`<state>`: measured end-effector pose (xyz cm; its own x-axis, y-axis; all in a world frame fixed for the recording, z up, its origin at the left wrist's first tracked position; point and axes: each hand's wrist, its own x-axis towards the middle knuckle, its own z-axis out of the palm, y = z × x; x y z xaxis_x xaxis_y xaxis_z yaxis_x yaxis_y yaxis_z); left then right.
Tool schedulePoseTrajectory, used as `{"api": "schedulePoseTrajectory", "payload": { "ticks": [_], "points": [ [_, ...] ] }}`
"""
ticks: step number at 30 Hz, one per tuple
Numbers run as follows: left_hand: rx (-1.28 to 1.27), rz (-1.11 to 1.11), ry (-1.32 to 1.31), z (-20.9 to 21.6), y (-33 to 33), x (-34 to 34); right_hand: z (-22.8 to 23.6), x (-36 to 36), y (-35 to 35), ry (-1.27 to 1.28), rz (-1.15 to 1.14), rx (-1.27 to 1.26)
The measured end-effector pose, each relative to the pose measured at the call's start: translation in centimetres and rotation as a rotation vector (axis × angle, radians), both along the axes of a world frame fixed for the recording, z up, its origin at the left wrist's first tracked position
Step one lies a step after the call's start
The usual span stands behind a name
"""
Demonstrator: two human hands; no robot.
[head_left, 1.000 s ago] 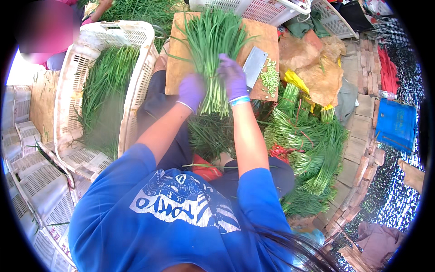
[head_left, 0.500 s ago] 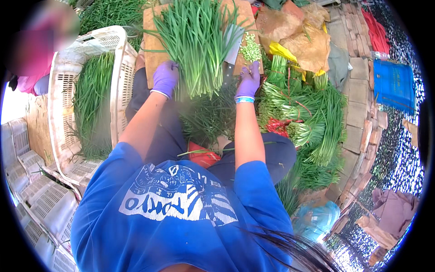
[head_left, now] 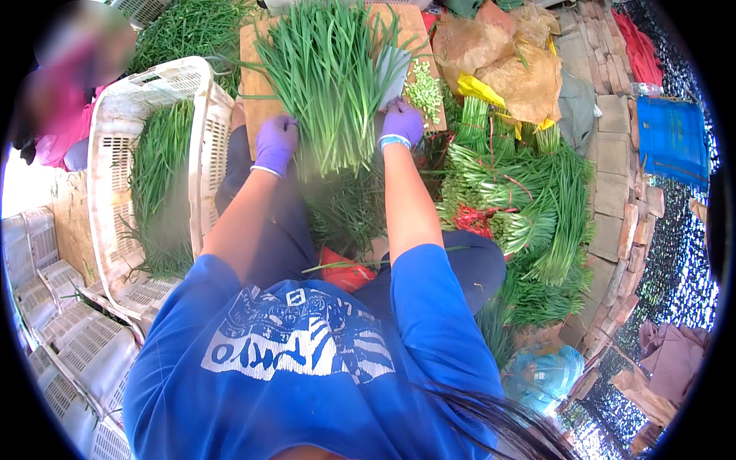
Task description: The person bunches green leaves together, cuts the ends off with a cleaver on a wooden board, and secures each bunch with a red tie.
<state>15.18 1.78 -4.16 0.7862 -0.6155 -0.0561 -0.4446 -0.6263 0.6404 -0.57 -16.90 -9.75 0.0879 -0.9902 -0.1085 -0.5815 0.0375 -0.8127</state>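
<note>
A thick bundle of garlic chives [head_left: 326, 92] lies on a wooden cutting board [head_left: 257, 92], its pale ends toward me and overhanging the board's near edge. My left hand [head_left: 276, 144], in a purple glove, is curled closed just left of the pale ends. Whether anything is inside its fingers is hidden. On the bundle's right, a knife with a broad grey blade [head_left: 393, 75] rests on the board. My right hand [head_left: 401, 124], also gloved, is closed at the knife's near end, covering the handle. Short cut chive pieces [head_left: 424, 93] are heaped right of the blade.
Left of me stands a white plastic crate [head_left: 201, 146] holding chives. Tied chive bunches [head_left: 529, 199] are stacked on the right, beside brown wrapping sheets [head_left: 521, 77] and a brick edge [head_left: 613, 153]. Another person [head_left: 65, 107] sits at the far left. Loose chives [head_left: 345, 207] lie between my legs.
My right hand has moved left from beside the cut pieces onto the knife's near end and closed. My left hand has drawn slightly away from the bundle, toward me.
</note>
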Motion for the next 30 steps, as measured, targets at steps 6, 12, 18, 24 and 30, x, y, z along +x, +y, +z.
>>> {"api": "schedulePoseTrajectory", "payload": {
  "ticks": [6, 12, 18, 24, 30],
  "points": [
    [-0.138, 0.347, 0.726, -6.6, 1.8, 2.1, 5.8, 2.4, 4.7, -0.568, 0.243, -0.266],
    [0.617, -0.393, -0.254, 5.5, -2.3, -0.6, 10.6, 5.5, 4.6, -0.059, 1.03, -0.72],
    [-0.141, 0.038, 0.059, -0.7, -2.5, -0.7, 11.7, 10.0, 6.9, 0.146, 1.225, -0.752],
    [0.046, -0.027, 0.098, 1.8, -1.4, -0.7, 9.1, 10.8, 6.6, 0.456, 1.281, -0.651],
    [-0.653, 0.299, 1.148, -4.0, 0.2, 0.2, 10.6, 10.4, 6.1, 0.714, 1.444, -0.709]
  ]
}}
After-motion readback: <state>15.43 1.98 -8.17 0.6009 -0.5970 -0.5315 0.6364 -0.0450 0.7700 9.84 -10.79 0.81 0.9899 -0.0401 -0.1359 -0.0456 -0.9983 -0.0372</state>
